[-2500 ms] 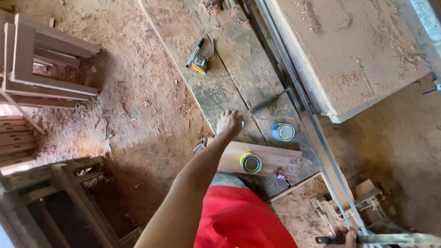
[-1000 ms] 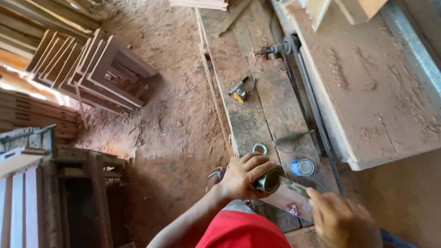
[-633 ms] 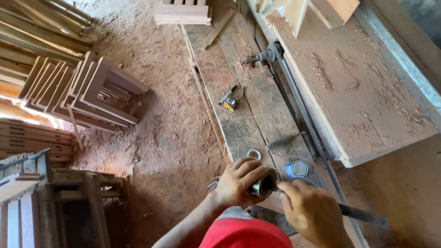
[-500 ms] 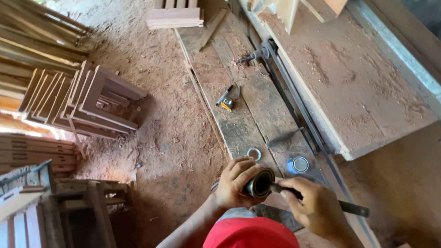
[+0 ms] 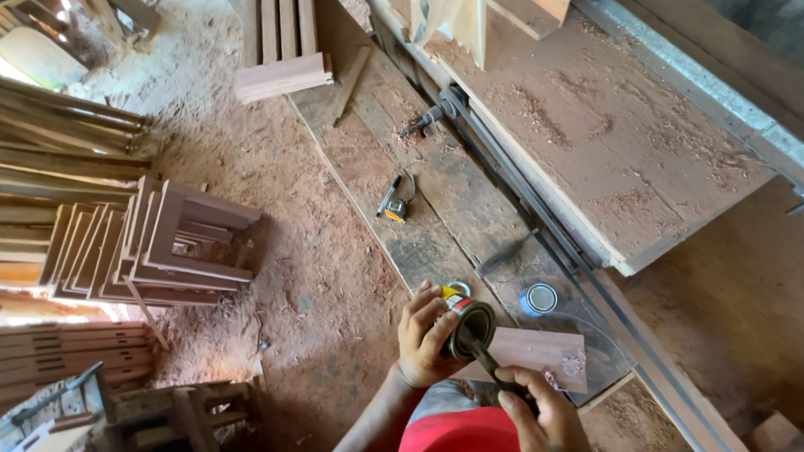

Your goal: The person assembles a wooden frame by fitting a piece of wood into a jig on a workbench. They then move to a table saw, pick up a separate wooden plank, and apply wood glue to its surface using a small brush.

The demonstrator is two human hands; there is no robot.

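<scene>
Warm daylight, blown-out glare upper left, edges slightly distorted.

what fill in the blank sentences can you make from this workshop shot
The left hand holds a small open ____.
The right hand pushes a dark ____ into it.
A round blue lid lies on the ____.

Missing words: can; brush; workbench

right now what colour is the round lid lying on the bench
Blue rim with a pale centre, the lid, seen in the head view.
</scene>
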